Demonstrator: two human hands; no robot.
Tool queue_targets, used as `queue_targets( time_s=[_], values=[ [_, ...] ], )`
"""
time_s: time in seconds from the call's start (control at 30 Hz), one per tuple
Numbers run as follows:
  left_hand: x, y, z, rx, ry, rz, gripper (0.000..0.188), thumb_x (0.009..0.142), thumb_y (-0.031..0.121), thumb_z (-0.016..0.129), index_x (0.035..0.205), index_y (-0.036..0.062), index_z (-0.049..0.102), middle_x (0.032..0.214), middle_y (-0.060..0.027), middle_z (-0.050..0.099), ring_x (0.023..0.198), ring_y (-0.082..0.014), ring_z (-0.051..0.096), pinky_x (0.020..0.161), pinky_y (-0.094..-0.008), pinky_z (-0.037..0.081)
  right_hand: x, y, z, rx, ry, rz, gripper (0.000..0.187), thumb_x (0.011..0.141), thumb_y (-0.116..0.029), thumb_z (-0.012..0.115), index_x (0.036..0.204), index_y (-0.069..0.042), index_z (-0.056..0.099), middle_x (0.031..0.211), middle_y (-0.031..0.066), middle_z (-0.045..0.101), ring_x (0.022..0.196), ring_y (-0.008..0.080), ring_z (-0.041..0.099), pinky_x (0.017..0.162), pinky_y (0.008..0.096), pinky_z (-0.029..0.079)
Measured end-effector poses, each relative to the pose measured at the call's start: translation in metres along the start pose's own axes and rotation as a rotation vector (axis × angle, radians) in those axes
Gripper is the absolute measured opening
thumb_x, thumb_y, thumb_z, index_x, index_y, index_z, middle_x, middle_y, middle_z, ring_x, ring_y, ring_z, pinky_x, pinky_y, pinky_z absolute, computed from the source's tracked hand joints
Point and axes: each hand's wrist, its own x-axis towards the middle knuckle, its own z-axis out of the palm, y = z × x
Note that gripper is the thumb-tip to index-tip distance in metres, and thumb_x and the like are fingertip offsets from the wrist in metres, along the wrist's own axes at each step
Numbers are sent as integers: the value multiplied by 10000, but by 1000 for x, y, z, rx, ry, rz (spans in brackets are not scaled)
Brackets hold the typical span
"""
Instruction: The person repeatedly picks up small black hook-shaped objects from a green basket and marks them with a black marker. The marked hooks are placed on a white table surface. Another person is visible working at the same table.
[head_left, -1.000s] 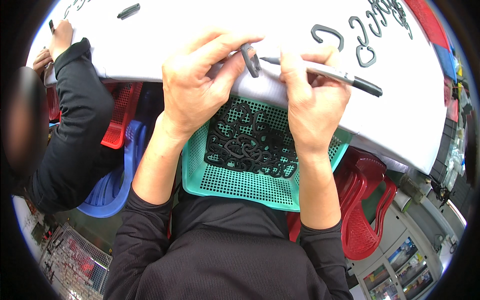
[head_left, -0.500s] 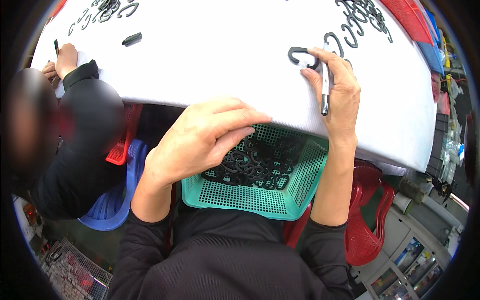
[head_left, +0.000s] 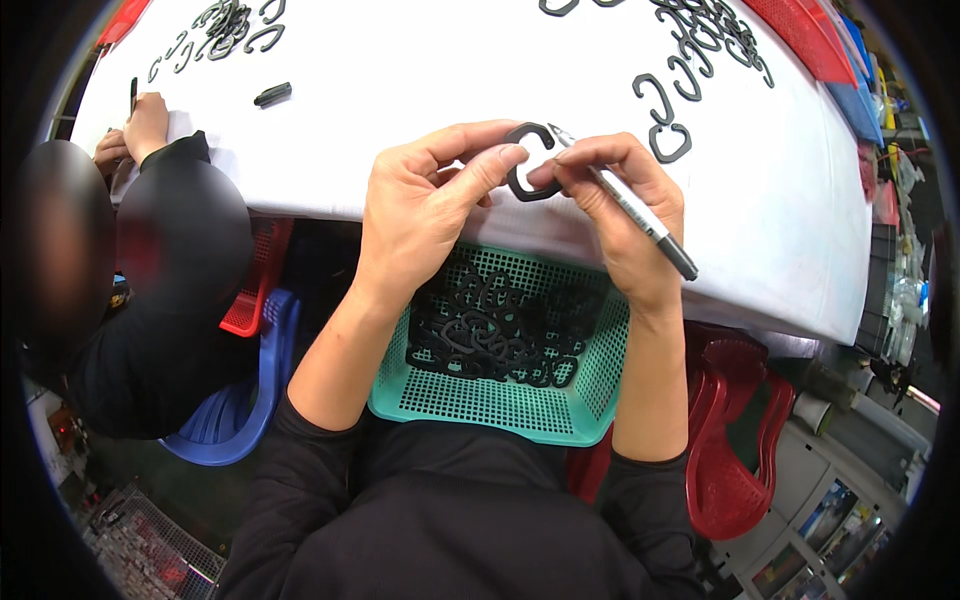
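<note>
Between thumb and fingers, my left hand pinches a black C-shaped ring, much like a carabiner body without its gate. Resting in my right hand is an uncapped marker pen with a white barrel, its tip beside the ring's upper gap. The right thumb and a finger also touch the ring's lower end. Both hands are over the table's near edge. Below them, a green perforated basket holds many similar black rings.
On the white-covered table, loose rings lead to a heap at the far right. Another heap and a black pen cap lie left. A co-worker's hand writes at far left. Red chair stands right.
My right hand has brought a ring back from the table toward me. My left hand has moved up and right and now grips it too. The marker has tilted.
</note>
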Motion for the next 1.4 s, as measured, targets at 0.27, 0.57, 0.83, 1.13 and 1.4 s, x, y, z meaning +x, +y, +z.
queue_targets(
  time_s=[0.27,0.57,0.83,1.13,1.4],
  values=[
    [6,-14,-5,284,178,211,164,827,33,687,980,-25,674,843,-41,679,703,-59,595,610,-174,464,-13,-5,16,-157,396,15,322,962,-235,530,1149,16,604,796,60,630,671,77,542,607,208,438],
    [9,-27,-3,279,210,370,108,790,76,713,893,43,718,740,1,679,539,-26,503,481,-176,390,-15,-2,42,-22,458,88,163,828,-37,688,784,-7,534,660,34,586,561,47,528,492,176,397],
    [2,-28,-1,277,218,353,99,775,58,725,873,47,716,746,5,675,532,-22,494,467,-170,376,-14,7,48,-195,484,35,206,805,-12,684,710,-15,501,614,33,573,549,56,549,476,185,404],
    [2,-23,-5,359,202,369,127,794,45,716,919,27,702,773,-5,677,590,-33,553,513,-167,414,-8,10,51,-165,480,15,206,791,-24,696,697,-20,513,602,16,555,533,46,524,470,185,396],
    [1,-23,-6,386,186,360,139,805,36,707,943,18,699,791,-2,679,614,-31,574,532,-158,425,-8,12,51,-192,478,3,205,792,-30,700,700,-24,517,599,9,544,525,43,510,465,188,390]
  ],
)
